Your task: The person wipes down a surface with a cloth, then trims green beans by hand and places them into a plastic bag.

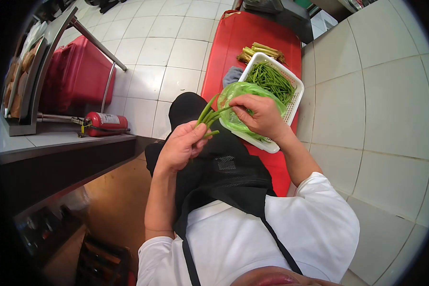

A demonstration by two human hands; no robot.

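"Red, the desk [245,28]: the biggest piece of the work area, running off toward one o'clock from the middle of the view. What does it carry?"

"A white plastic basket [296,97], between one and two o'clock."

"And inside that?"

"A light green plastic bag [240,90] lies over the near end; I can't tell how much it holds. At one o'clock from the bag, a loose heap of what look like green beans [271,81] fills the far end."

"Anything beyond?"

"A bundle of yellowish stalks [264,51] on the desk, at twelve o'clock from the basket. It looks untouched."

"Where are the hands?"

"The left hand [183,145] is at nine o'clock, fingers closed around a small bunch. The right hand [258,114] is at two o'clock, over the bag, thumb and finger pinched on a tip of that bunch, one bean or more; I can't tell."

"And the bunch?"

"A few green pods [209,117], near twelve o'clock, between the two hands."

"So how far along is it?"

"Midway, I'd judge. This handful looks unfinished. Whether the heap is done or waiting, I can't tell; nothing shows two separate lots of beans."
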